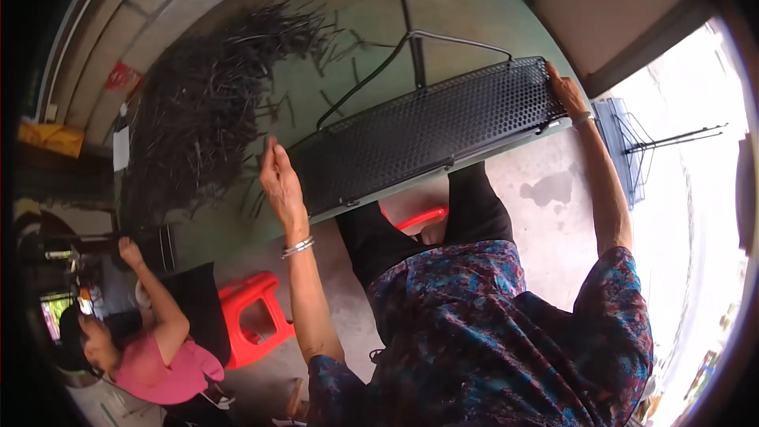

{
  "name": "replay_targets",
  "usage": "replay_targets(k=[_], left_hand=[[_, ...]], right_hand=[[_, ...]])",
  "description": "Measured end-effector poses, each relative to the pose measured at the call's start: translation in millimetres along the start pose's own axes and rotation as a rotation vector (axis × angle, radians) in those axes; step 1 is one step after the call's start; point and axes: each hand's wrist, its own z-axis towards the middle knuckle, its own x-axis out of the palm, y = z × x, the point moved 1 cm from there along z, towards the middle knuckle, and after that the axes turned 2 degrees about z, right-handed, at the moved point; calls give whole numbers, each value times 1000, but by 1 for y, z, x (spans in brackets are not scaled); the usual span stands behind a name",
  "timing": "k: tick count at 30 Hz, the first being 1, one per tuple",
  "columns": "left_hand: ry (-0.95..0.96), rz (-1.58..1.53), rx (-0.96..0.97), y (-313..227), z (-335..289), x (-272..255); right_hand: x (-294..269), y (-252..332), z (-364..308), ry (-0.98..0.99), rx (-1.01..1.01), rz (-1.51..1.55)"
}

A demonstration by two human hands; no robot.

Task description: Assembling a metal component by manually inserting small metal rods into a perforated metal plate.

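A long black perforated metal rack [427,126] lies slantwise along the near edge of the green table, with bent black rods and a long upright post joined to its far side. My right hand [565,88] is closed on the rack's right end, its fingers at the far corner. By the left end is my left hand [282,182], fingers fairly straight and pointing away from me. It holds nothing that I can see; whether its palm touches the rack is hidden.
A big heap of thin dark strips [209,103] covers the left of the table [348,12]. Front left, a person in a pink top [170,368] sits by a red stool [253,316]. More black racks [621,146] stand on the floor at right.
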Motion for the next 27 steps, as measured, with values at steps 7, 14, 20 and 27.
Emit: replay_targets(k=[7,14,20,27], left_hand=[[-57,3,-284,35,-80,-25],[-8,82,-444,22,-83,-24],[-81,-94,-382,38,-85,-30],[-49,-218,-466,40,-77,-15]], right_hand=[[14,1,23,109,179,170],[10,-18,8,-107,96,314],[-5,16,13,-2,385,509],[23,-77,9,99,118,349]])
